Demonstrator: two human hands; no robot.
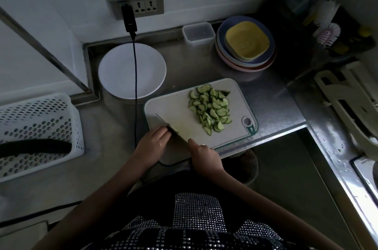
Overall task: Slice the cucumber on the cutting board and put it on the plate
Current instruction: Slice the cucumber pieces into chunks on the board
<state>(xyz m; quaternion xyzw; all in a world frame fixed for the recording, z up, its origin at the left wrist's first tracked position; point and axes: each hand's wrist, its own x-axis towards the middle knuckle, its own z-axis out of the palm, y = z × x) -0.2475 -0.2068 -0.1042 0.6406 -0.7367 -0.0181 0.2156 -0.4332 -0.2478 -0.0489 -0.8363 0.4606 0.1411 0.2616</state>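
A pale cutting board (173,110) lies on the steel counter. A heap of half-moon cucumber slices (210,107) covers its right part. My right hand (204,154) grips the handle of a knife (171,127), forefinger along the spine; the blade slants across the board's near left corner. My left hand (152,141) sits against the blade's left side, its curled fingertips holding down a small dark cucumber end (169,127), which is mostly hidden. A round white plate (122,70) stands bare beyond the board, to the left.
A black cable (135,86) hangs from the wall socket across the plate. A white perforated basket (38,127) sits at the left. Stacked coloured plates with a yellow dish (246,40) and a clear lidded box (198,33) stand at the back. A sink edge (335,147) runs along the right.
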